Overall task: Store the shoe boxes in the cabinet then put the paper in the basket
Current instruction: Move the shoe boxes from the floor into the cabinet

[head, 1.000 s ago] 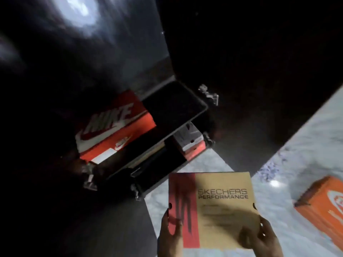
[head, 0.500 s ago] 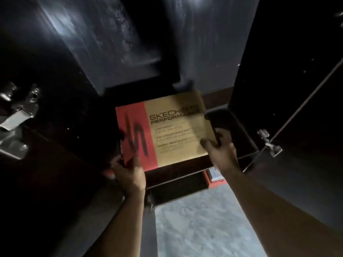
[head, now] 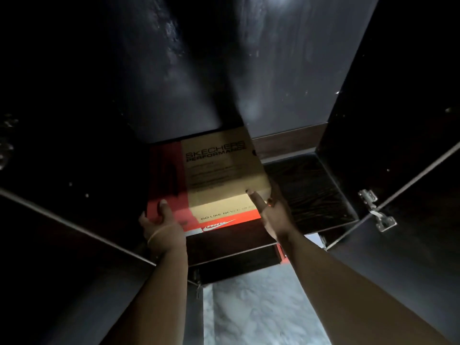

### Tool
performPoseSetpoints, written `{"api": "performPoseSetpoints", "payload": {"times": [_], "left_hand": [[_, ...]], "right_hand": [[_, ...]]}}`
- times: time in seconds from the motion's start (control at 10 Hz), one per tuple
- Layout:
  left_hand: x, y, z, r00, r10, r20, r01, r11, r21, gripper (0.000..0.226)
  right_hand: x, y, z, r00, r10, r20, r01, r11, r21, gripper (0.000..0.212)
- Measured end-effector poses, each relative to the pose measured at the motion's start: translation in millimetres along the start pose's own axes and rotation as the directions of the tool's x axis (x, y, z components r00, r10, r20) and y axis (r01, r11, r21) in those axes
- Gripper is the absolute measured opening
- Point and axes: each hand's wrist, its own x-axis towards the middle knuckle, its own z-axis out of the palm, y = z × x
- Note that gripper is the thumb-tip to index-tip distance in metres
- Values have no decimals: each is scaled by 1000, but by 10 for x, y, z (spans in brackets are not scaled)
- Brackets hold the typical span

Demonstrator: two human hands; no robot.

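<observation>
Since half a second back I've slid the Skechers box (head: 224, 175) deeper onto the Nike box (head: 219, 224) on the cabinet shelf (head: 311, 192), its long axis running left-right, left hand (head: 163, 226) and right hand (head: 272, 212) clamping its near corners, so it's straight ahead now.

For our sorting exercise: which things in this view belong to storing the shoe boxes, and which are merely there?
Part of the job:
Skechers box, held by left hand and right hand
Nike box beneath it
cabinet shelf

Merely there:
door hinge
marble floor
</observation>
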Motion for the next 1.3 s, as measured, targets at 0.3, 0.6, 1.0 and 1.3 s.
{"api": "performPoseSetpoints", "payload": {"times": [0.3,0.6,1.0,1.3], "left_hand": [[-510,-578,-125,886,-288,362,315,949,-15,61],[-3577,-2046,5,378,-615,692,-244,655,715,24],[-6689,-4576,1357,58,-553,831,-811,458,362,39],[-7281,-6239,2433,-83,-493,866,-864,469,184,48]], "right_hand": [[-1061,46,-516,908,368,-198,-367,929,44,118],[-3403,2012,-2802,490,727,-482,-653,672,350,98],[-5298,4956,-5532,-18,812,-583,-616,450,647,77],[-5131,6651,-6097,-132,781,-610,-435,508,744,52]]}}
